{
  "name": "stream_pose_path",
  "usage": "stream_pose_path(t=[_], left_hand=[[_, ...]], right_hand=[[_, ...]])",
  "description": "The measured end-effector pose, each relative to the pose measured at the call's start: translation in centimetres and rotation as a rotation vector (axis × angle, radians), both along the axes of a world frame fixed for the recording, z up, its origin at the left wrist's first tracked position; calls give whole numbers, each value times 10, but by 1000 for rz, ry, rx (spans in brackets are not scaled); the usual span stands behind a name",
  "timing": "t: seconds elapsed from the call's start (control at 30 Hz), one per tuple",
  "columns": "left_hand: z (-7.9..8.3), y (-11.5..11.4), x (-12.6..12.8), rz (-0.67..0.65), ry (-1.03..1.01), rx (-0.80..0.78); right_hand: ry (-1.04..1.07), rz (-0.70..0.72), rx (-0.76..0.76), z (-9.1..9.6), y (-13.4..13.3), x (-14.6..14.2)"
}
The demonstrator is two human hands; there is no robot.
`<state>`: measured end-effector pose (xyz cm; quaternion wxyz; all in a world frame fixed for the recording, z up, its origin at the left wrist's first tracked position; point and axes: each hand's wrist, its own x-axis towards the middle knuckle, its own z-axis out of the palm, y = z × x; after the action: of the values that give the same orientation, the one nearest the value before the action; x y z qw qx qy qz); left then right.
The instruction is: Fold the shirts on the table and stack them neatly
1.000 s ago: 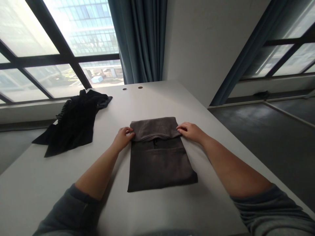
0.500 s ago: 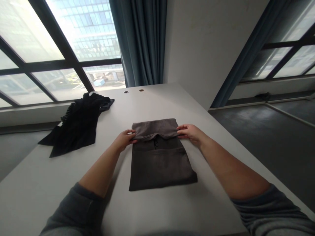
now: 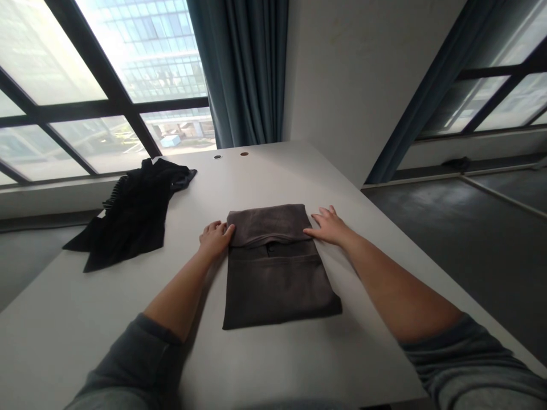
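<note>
Folded dark grey garment [image 3: 277, 279], soft matte cloth, lying flat on the white tabletop [image 3: 363, 364]. Overall shape roughly rectangular, longer front to back than side to side, and narrowing slightly away from the viewer in this wide view. Far end turned over into a wider, paler grey-brown flap [image 3: 267, 225], its lower edge curving gently and slightly rolled. Below it, a straight seam or pocket line [image 3: 286, 259] crosses the cloth. A small dark mark [image 3: 270, 249] shows just under the flap, too small to identify. Near edge lies neat, with no visible creases.
</note>
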<state>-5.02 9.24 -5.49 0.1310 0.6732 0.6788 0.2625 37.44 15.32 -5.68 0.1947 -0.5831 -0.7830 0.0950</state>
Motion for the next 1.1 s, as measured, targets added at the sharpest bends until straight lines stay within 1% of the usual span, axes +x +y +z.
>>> stream_pose_path(t=[0.07,0.1,0.17,0.2,0.27,0.3,0.37,0.43,0.47,0.53,0.63,0.73,0.8,0.87,0.97,1.03,1.1], left_hand=[[0,8,5,97,24,-27],[1,11,8,117,25,-29],[4,15,10,49,-42,-14],[5,16,10,7,-104,-11],[6,16,9,-48,-260,-20],[6,15,8,-63,-349,-31],[5,12,9,-79,-540,-45],[3,11,10,-72,-716,-31],[2,11,12,-52,-772,-28],[1,12,13,24,-808,-55],[3,20,16,118,-775,-160],[7,28,20,148,-748,-198],[10,30,24,150,-753,-182],[13,27,26,111,-820,-154],[21,15,25,-27,-968,-100],[29,4,22,-104,-1020,-82],[37,-6,20,-156,-1048,-69]], right_hand=[[25,17,-96,-3,7,-3],[50,51,-144,-3,9,-5],[133,132,-201,-1,11,-10],[201,155,-209,1,10,-13],[405,179,-229,5,5,-20],[534,194,-266,7,1,-23],[787,228,-388,13,-9,-30],[967,220,-494,18,-19,-37],[1024,193,-516,20,-22,-39],[1097,140,-520,23,-27,-43],[1112,155,-546,24,-26,-45],[1005,175,-588,25,-24,-43],[900,170,-542,27,-25,-41],[781,189,-422,30,-29,-38],[655,267,-238,35,-39,-35],[684,320,-169,36,-46,-34],[779,332,-135,36,-52,-34]])
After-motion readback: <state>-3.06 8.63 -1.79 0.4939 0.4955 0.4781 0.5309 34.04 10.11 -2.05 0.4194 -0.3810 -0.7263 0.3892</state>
